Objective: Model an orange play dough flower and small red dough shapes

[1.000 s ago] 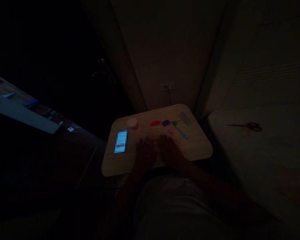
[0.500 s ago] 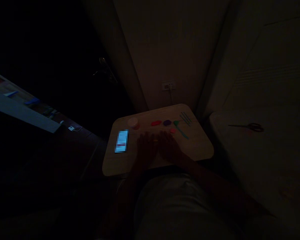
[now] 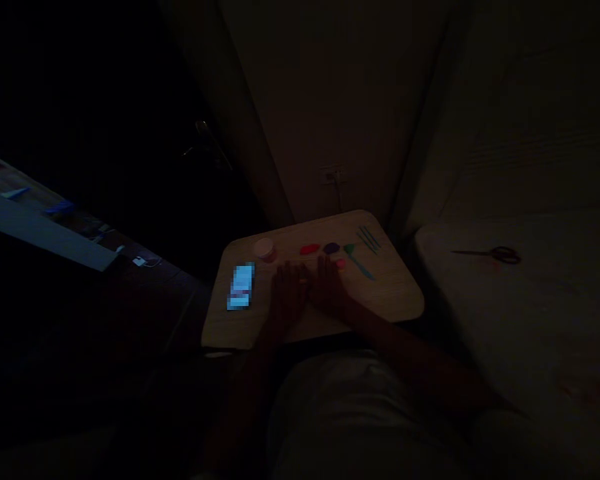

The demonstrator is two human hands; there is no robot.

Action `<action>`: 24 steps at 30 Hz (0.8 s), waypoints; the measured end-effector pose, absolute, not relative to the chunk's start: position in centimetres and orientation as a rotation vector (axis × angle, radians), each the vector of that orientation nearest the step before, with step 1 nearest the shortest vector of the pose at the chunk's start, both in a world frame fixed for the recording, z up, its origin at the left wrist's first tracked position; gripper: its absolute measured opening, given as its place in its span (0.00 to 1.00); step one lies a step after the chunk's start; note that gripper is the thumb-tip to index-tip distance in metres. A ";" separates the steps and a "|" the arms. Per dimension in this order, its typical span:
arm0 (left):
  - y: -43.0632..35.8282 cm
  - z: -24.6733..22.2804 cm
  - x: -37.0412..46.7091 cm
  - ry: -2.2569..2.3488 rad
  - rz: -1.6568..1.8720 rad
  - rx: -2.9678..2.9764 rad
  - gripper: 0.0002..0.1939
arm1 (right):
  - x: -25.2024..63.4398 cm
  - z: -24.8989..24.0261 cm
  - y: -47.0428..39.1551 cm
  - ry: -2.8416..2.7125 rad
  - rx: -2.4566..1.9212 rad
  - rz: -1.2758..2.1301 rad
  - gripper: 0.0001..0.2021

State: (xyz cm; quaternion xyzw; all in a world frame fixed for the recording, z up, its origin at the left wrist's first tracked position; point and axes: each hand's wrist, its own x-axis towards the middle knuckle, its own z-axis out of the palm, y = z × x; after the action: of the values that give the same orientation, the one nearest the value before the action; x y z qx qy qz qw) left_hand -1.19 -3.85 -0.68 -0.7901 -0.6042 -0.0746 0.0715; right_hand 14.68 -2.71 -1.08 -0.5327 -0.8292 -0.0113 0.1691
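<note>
In the head view, we keep both hands low over the table point(image 3: 390, 293), palms down and fingers stretched. The left hand point(image 3: 289, 291) and right hand point(image 3: 330, 288) are close together, and the small orange piece point(image 3: 303, 281) lies between them; we cannot tell if they touch it. The pink piece point(image 3: 341, 264) is just beside the right hand. Farther lie the red piece point(image 3: 309, 249), the purple piece point(image 3: 331, 248) and the green piece point(image 3: 349, 249). The phone point(image 3: 241, 287) and the tub point(image 3: 264, 249) are at left, the three sticks point(image 3: 369, 240) at far right.

Red lump point(image 3: 310, 249), purple lump point(image 3: 331, 248), pink bit point(image 3: 341, 264), green-&-blue tool point(image 3: 361, 264), wood-grain tbl point(image 3: 390, 293).
</note>
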 end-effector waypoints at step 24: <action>-3.8 0.0 -0.8 -1.801 -0.111 -2.399 0.29 | 14.3 -0.6 -2.9 -2.407 -1.537 -0.019 0.28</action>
State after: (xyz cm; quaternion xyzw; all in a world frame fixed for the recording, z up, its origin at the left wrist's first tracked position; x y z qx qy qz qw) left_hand -0.81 -3.83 0.02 -0.7971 -0.5986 -0.0370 0.0697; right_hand 14.34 -2.95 -0.59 -0.5328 -0.8342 -0.0066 0.1421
